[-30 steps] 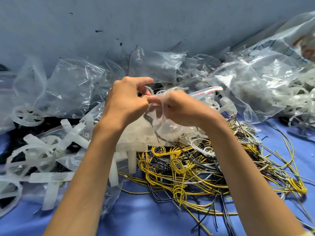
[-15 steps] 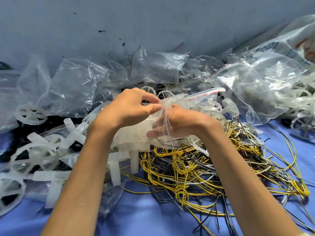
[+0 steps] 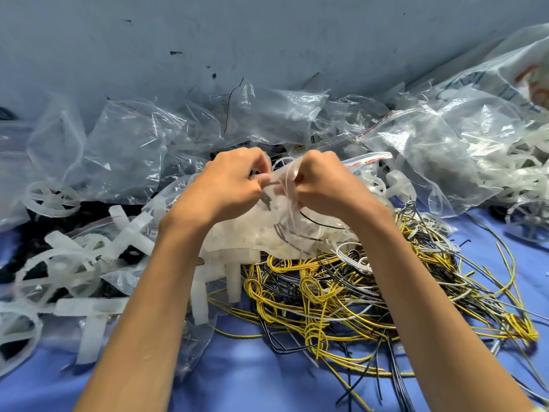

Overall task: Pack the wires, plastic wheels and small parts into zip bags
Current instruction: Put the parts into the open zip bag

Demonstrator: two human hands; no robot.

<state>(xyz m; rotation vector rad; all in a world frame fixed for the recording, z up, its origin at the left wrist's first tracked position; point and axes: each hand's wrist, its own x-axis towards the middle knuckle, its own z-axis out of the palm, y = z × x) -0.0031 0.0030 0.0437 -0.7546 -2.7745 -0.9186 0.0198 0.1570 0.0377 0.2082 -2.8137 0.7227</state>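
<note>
Small-parts packing bench, workshop setting.
Bulk loose stock on a blue work surface (image 3: 252,382): tangled yellow, black and grey wires (image 3: 341,292) lower right, translucent plastic wheels (image 3: 50,197) at left, crumpled clear zip bags (image 3: 133,150) heaped across the middle against a scuffed, flecked grey-blue wall (image 3: 267,40) filling the top.

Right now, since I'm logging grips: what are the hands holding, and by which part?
Both the left hand and right hand pinch one clear zip bag at its upper edge, close together.

Head-worn camera looks forward and down, close over the table (image 3: 267,382).
</note>
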